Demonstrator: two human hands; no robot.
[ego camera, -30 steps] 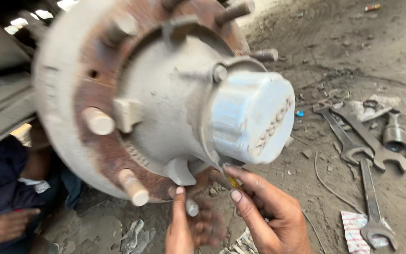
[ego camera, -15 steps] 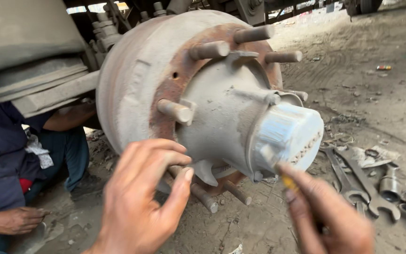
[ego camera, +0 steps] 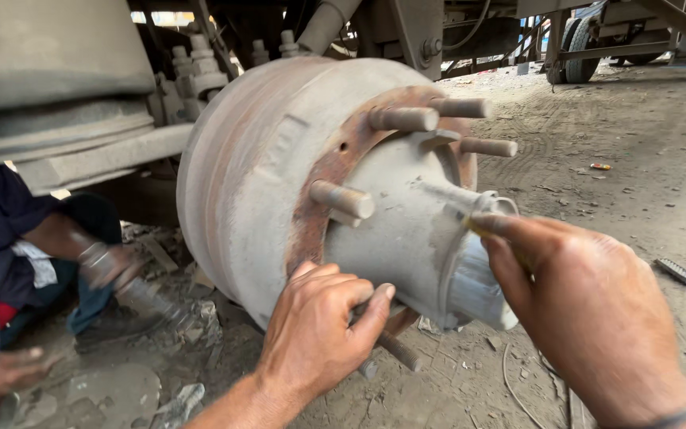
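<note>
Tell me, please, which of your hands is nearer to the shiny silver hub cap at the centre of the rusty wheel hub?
Right. The right hand lies against the shiny silver hub cap, covering part of it; the left hand sits lower left, gripping a stud.

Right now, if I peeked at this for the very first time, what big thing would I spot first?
You would spot the huge rusty wheel hub in the middle, with thick studs sticking out of it. The left hand grips a stud on its underside, and the right hand presses a small yellowish thing, too hidden to name, against the shiny hub cap. At the left edge another person crouches on the dirt ground.
</note>
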